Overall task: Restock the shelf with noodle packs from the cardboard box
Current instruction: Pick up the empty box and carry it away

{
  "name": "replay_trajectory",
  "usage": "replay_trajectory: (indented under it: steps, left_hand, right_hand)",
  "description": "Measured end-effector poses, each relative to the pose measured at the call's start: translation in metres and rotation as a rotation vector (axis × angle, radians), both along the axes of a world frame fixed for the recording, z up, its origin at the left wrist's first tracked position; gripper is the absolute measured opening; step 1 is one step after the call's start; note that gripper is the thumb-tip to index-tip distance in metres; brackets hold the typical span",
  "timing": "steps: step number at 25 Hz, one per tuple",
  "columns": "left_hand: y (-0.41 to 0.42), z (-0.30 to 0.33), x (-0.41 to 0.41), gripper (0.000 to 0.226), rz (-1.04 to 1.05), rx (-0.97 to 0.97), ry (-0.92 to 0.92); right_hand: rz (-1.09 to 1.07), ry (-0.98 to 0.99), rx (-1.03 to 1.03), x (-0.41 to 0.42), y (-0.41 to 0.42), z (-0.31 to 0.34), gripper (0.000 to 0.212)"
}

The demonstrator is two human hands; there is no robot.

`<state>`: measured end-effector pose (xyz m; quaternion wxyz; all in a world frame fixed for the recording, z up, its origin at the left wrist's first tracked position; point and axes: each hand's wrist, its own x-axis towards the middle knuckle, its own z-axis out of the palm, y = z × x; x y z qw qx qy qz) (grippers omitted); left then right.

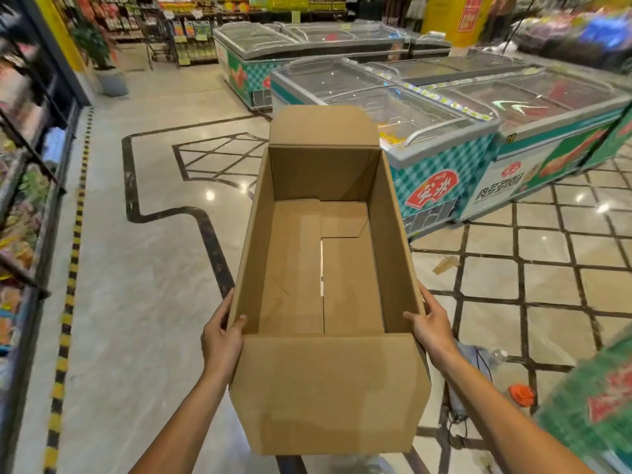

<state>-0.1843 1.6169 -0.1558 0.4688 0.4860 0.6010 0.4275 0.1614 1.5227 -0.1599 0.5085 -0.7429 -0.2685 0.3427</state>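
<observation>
Both grips, left hand (222, 336) and right hand (432, 328), clamp the empty box (328, 388) between them, long axis pointing away.

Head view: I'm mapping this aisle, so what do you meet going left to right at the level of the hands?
Stocked shelf → yellow-black floor stripe → left hand → empty cardboard box → right hand → orange object on the floor.
</observation>
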Motion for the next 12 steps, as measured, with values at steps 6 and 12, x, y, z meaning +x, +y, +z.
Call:
replay_trajectory:
  steps: [6, 12]
  left_hand:
    - [0.142, 0.000, 0.104, 0.055, 0.038, -0.003, 0.017]
    - [0.254, -0.001, 0.174, 0.057, 0.173, -0.044, -0.004]
  right_hand:
    - [0.033, 0.023, 0.023, 0.105, 0.156, -0.003, 0.073]
    - [0.117, 0.019, -0.043, 0.181, 0.308, 0.007, 0.073]
